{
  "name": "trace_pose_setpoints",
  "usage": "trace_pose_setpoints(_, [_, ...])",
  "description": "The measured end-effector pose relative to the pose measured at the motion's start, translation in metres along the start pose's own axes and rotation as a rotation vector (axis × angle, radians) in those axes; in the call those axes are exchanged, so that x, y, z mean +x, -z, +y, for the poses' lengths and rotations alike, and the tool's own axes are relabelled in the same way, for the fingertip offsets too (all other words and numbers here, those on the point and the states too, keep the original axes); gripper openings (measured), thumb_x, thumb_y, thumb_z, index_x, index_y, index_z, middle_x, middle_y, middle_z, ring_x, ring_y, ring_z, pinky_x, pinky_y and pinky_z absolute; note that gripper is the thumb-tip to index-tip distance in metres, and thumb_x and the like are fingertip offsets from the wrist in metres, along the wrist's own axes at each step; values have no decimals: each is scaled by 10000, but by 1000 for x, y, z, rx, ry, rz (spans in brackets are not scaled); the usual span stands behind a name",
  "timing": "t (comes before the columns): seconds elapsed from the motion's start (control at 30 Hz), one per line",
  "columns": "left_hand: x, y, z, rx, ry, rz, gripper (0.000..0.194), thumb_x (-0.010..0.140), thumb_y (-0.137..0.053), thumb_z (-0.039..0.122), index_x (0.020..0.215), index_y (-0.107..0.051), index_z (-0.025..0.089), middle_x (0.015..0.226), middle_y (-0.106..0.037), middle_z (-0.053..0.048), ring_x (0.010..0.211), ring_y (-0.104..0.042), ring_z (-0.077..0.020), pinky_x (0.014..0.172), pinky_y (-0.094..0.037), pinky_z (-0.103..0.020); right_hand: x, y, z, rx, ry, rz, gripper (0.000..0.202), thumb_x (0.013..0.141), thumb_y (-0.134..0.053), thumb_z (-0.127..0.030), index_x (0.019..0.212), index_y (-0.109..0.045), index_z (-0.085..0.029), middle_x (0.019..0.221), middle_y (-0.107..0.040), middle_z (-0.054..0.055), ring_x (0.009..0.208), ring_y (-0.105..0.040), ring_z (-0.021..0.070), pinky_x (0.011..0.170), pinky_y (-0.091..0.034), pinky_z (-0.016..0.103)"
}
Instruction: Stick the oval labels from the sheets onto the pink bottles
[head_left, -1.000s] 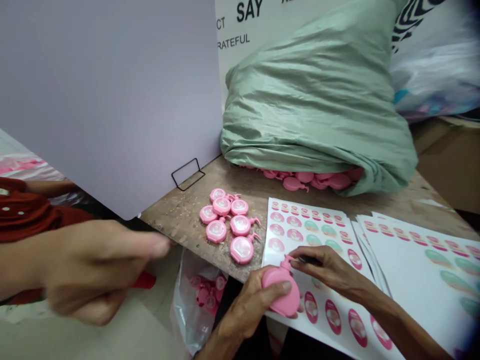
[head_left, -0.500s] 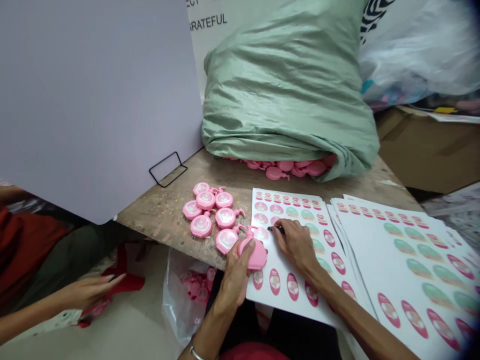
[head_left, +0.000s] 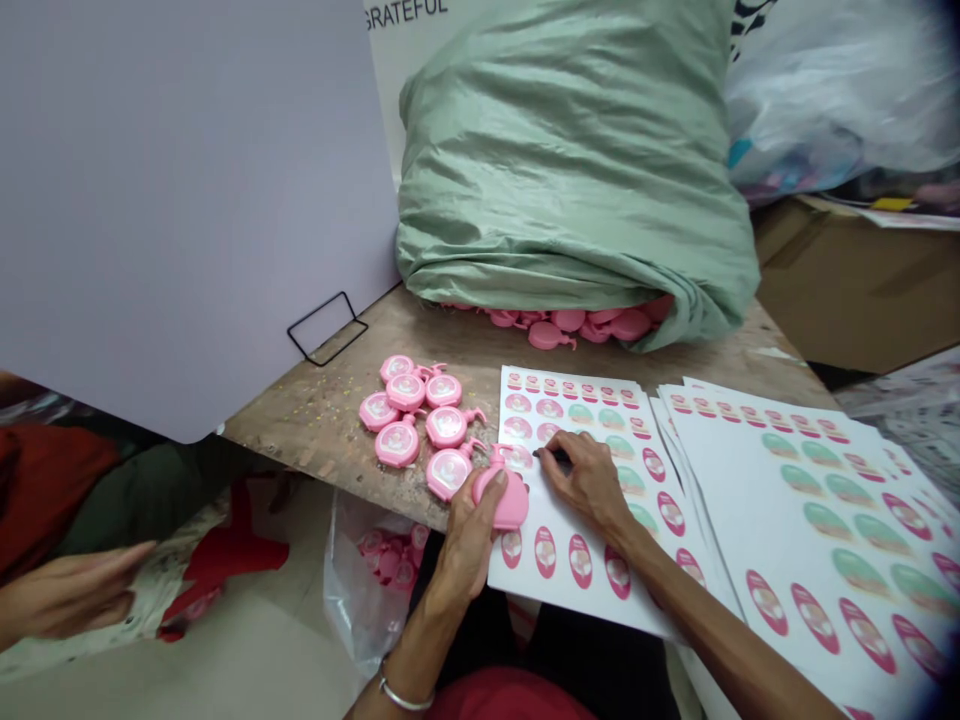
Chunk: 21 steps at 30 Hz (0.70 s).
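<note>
My left hand [head_left: 469, 535] is closed around a pink toy pump bottle [head_left: 504, 498], a blank side facing up. The bottle overlaps the left edge of a sticker sheet [head_left: 555, 490] printed with round, oval and green stickers. My right hand [head_left: 589, 480] rests on that sheet, fingers pinching a small black pointed tool [head_left: 553, 456]. The tool's tip is at a pale pink round sticker [head_left: 517, 456]; whether it has lifted the edge I cannot tell. Left of my hands lie several pink toy pump bottles [head_left: 448, 427] with round stickers on them.
More sticker sheets [head_left: 757, 480] are stacked to the right. A green cloth sack [head_left: 577, 170] spills pink bottles [head_left: 551, 335] at the back of the wooden table [head_left: 300, 425]. A clear bag [head_left: 352, 600] hangs below the front edge. Another person's hand [head_left: 75, 590] is at lower left.
The tool's tip has shifted slightly left over the sheet, while my left hand keeps the bottle. The other person's hand has moved left. The whole view has shifted a little.
</note>
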<state>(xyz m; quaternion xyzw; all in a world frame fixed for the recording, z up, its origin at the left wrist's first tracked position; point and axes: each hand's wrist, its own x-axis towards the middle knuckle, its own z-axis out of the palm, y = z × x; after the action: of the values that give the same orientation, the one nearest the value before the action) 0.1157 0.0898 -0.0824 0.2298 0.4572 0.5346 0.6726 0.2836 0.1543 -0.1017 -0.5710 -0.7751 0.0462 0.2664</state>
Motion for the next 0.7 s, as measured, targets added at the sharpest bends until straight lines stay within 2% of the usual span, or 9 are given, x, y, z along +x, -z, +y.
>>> trace_pose_setpoints(0.13, [0,0,0,-1,-10,-14,486,802,-682,434,1174,-592,135,971,-678,-107,885,-653,-207,721,-516,-282,4,3,-3,62,-88,-49,226,813,-609,-393,723,-522,-205,702,-609,2,724,-524,187,705,-320,312])
trace_pose_setpoints(0.27, [1,2,-1,3,6,-24,517,783,-695,454,1184,-600,142,975,-681,-110,872,-655,-209,743,-519,-302,17,9,-6,158,-303,-179,226,745,-620,-419,714,-519,-219,687,-590,6,691,-506,192,646,-311,304])
trace_pose_setpoints(0.33, [2,4,-1,2,15,-19,522,761,-711,465,1163,-616,147,969,-686,-107,868,-658,-210,754,-518,-303,26,12,-5,222,-363,-246,244,708,-633,-436,685,-521,-220,671,-588,0,643,-497,176,605,-306,292])
trace_pose_setpoints(0.53, [3,6,-3,41,-5,-10,541,717,-738,488,1119,-638,139,880,-697,-91,802,-653,-201,721,-513,-289,44,15,3,456,-385,-399,332,625,-681,-498,600,-537,-200,563,-542,-16,535,-456,121,517,-318,259])
trace_pose_setpoints(0.7, [1,7,-3,84,-24,-8,509,743,-708,502,1095,-646,140,912,-694,-99,813,-648,-197,723,-515,-288,49,16,-1,628,-424,-453,405,590,-714,-543,586,-515,-190,555,-482,-36,522,-399,95,506,-307,251])
